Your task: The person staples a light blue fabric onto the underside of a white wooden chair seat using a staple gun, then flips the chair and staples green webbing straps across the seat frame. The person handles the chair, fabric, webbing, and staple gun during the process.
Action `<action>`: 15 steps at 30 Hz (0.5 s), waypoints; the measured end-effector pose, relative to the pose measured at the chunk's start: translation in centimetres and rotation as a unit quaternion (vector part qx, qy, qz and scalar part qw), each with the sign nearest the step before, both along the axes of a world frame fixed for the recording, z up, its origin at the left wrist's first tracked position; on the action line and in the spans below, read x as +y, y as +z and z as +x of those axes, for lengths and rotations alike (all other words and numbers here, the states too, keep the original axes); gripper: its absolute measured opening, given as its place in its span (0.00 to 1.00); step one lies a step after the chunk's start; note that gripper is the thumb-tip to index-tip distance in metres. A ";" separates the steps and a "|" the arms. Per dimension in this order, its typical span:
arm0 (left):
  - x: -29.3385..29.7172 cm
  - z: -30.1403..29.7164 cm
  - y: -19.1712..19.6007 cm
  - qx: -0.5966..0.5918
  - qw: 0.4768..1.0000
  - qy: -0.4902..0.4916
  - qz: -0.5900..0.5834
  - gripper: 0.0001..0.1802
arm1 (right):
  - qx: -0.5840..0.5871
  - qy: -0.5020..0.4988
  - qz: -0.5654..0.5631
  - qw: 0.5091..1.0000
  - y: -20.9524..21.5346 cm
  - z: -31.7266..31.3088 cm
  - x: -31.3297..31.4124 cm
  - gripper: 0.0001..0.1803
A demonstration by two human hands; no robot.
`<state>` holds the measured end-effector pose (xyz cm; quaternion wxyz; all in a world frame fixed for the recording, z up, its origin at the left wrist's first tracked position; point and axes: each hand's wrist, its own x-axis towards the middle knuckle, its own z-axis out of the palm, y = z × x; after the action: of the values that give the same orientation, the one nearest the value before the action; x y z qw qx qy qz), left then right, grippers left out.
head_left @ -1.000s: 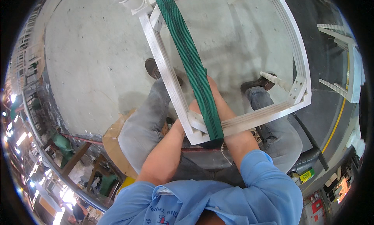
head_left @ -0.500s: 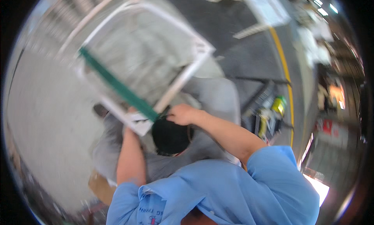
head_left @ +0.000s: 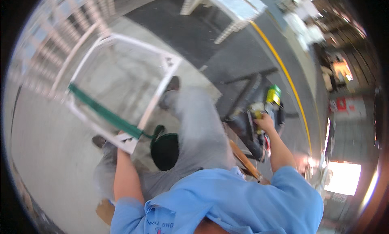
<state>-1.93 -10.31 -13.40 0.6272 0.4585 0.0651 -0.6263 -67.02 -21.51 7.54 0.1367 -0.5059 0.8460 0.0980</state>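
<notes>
A white four-sided frame with corner braces is held tilted in front of me. A green webbing strap runs along one side of it, and its loose end loops down beside a dark green roll between my legs. My left hand grips the frame's near corner from below, its fingers mostly hidden. Off to the right, my right hand is among tools on a dark stand, fingers bent at a yellow item. What exactly it grasps is blurred.
A green and yellow can stands among the tools on the dark stand. White slatted furniture is at far left, a white bench-like piece at the back. A yellow line crosses the floor. A wooden bar lies by my right side.
My right hand has left the strap at the frame's near corner and moved right to the tools. The strap now hangs loose there. My left hand stays on the frame as the view shifts.
</notes>
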 end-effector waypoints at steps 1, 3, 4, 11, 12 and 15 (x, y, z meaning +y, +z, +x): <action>-0.1 0.0 -0.1 0.006 1.000 0.001 -0.008 0.09 | -0.029 0.015 -0.039 0.999 -0.3 -0.1 0.1 0.26; -0.2 -0.4 -0.8 0.043 0.999 0.007 -0.032 0.09 | -0.075 0.010 -0.061 0.995 1.9 -1.0 0.3 0.33; 0.0 -0.6 -1.0 0.051 0.998 0.008 -0.036 0.09 | -0.088 0.012 -0.076 0.993 2.7 -1.1 0.5 0.33; 1.6 -0.5 -2.0 0.052 0.997 0.019 -0.059 0.09 | -0.343 0.067 -0.107 0.931 11.1 13.0 -0.7 0.24; 1.7 -0.7 -2.3 0.059 0.996 0.020 -0.067 0.09 | -0.362 0.085 -0.095 0.923 13.5 16.8 -1.2 0.23; 0.8 -1.7 -2.9 0.080 0.992 0.016 -0.093 0.08 | -0.453 0.122 -0.005 0.883 17.2 27.0 -1.1 0.22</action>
<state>-3.66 -9.50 -16.26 0.6697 0.3452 0.0637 -0.6544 -40.03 -22.56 24.71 0.4894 -0.5954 0.6238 -0.1298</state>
